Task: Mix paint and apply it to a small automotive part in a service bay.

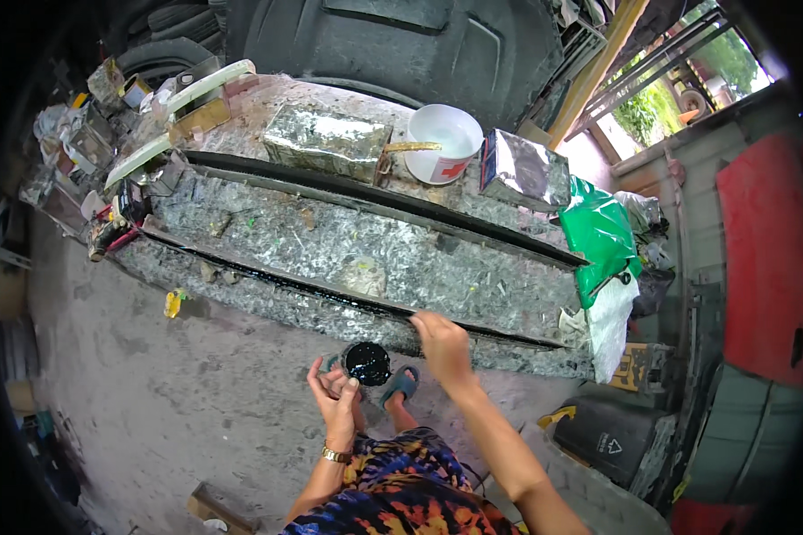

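My left hand (336, 399) is closed around a small round container (368, 364) of glossy black liquid, just in front of the workbench (473, 294). With its fingers pinched together, my right hand (442, 346) is at the nearer long dark strip (321, 292). Whatever those fingers hold is hidden. The left part of this strip shines wet and black. Behind it, a second long dark channel-shaped strip (393, 203) lies roughly parallel across the bench.
At the back of the bench stand a worn block-shaped box (321, 141), a white bucket (437, 165) with a stick across its rim, and a second box (526, 169). A green plastic bag (598, 232) hangs at the right end. A black bin (607, 437) stands lower right.
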Available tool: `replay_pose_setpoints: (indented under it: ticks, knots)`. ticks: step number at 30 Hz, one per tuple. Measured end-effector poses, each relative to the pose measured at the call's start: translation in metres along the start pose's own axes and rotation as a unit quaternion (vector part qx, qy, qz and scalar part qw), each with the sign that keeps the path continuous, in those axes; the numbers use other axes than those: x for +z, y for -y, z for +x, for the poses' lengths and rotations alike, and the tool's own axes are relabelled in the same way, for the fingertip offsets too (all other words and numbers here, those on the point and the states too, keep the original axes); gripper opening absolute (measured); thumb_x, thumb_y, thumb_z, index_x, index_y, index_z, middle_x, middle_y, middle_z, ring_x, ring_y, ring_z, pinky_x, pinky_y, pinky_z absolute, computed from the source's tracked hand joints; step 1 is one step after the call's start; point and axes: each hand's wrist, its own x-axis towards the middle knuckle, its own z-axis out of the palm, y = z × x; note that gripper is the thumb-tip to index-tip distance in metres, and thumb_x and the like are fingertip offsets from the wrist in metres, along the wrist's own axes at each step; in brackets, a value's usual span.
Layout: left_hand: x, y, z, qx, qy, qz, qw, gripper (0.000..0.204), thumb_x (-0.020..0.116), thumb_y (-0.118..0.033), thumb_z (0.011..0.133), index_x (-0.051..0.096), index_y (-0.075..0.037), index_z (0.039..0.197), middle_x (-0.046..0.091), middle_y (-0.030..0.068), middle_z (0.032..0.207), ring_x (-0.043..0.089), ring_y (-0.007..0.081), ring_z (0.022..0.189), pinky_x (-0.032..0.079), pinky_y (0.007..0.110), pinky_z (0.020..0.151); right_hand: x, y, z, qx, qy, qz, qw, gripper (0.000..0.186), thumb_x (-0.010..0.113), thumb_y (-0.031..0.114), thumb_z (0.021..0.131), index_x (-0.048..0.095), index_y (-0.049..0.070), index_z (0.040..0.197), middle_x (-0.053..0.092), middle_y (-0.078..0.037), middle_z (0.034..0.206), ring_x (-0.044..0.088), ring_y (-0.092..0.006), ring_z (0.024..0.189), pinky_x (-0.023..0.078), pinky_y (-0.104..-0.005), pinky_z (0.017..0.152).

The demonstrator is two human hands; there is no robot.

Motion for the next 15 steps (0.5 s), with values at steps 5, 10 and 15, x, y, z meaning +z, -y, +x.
replay_pose_setpoints:
  ticks: [5, 10, 15]
  knots:
    - [0.010, 0.009, -0.002, -0.015, 0.017, -0.027, 0.999, 0.077, 0.071, 0.000, 0.080, 0.029, -0.011, 0.144, 0.049, 0.0036, 0.109, 0.053, 0.0127, 0.098, 0.047, 0.027, 0.084, -0.037, -0.035, -0.031, 0.084, 0.027, -0.092, 0.992, 0.013, 0.060, 0.017, 0.092, 0.064, 0.005, 0.091, 0.067, -0.013, 0.084, 0.067, -0.0341, 0.077, 0.054, -0.0429, 0.064]
    - [0.025, 0.017, -0.011, -0.035, 0.054, -0.003, 0.998, 0.079, 0.073, 0.000, 0.079, 0.029, -0.012, 0.144, 0.047, 0.0046, 0.112, 0.051, 0.0135, 0.099, 0.046, 0.027, 0.084, -0.079, -0.064, -0.046, 0.084, 0.064, -0.139, 0.985, 0.018, 0.059, 0.020, 0.094, 0.064, 0.004, 0.089, 0.067, -0.015, 0.085, 0.066, -0.0348, 0.077, 0.053, -0.0436, 0.064]
    - [0.043, 0.035, -0.025, -0.001, 0.052, 0.045, 0.998, 0.081, 0.074, -0.002, 0.079, 0.028, -0.012, 0.145, 0.046, 0.0055, 0.112, 0.050, 0.0137, 0.099, 0.045, 0.030, 0.088, -0.138, -0.043, -0.060, 0.169, -0.031, 0.043, 0.984, 0.009, 0.065, 0.009, 0.089, 0.070, 0.001, 0.092, 0.070, -0.016, 0.090, 0.069, -0.0307, 0.079, 0.055, -0.0359, 0.070]
